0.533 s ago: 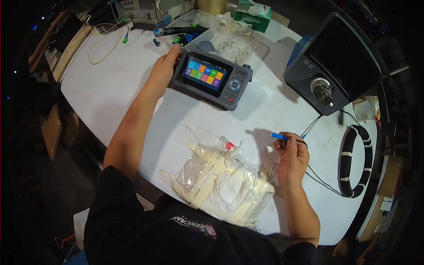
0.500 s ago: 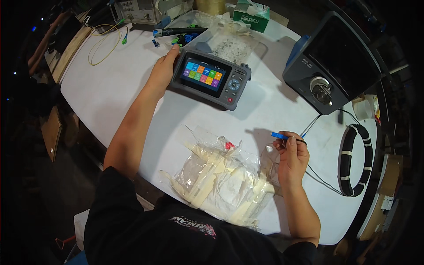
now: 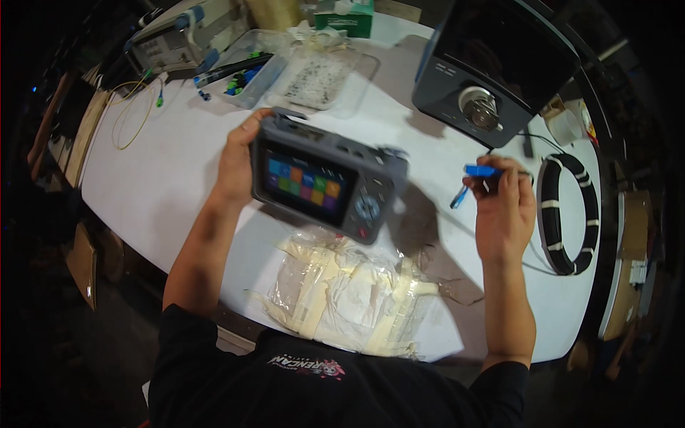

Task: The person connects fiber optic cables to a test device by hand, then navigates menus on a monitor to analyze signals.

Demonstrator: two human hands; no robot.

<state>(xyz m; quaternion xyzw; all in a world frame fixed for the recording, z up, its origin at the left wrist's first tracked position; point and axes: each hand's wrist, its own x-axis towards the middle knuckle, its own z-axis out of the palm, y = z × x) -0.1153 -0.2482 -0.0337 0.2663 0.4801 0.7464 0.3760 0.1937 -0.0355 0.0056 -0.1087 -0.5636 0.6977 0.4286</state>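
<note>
My left hand [image 3: 239, 160] grips the left side of a grey handheld tester [image 3: 371, 175], with coloured tiles on its lit screen and a round button pad at the right. The tester is tilted so that its top edge with ports shows, held above the white table. My right hand [image 3: 505, 214], to the right of the tester and apart from it, pinches a blue fibre-optic connector [image 3: 482, 170] pointing left. Just below that connector, a second blue connector [image 3: 459, 197] on a cable hangs near my fingers. A clear plastic bag with cream-coloured bands [image 3: 364, 296] lies in front of me.
A dark-screened device [image 3: 457, 89] stands at the back right, beside a black cable coil with white ties [image 3: 551, 217]. Farther left are a clear bin of connectors [image 3: 260, 89], a shallow plastic tray [image 3: 321, 78], a green tissue box [image 3: 357, 25], a bench instrument [image 3: 178, 46] and a yellow fibre cord [image 3: 118, 135].
The tester has come nearer to me and tilted, its top edge now showing. My right hand has risen with its connector, and a second blue connector now shows beside it. The view has shifted.
</note>
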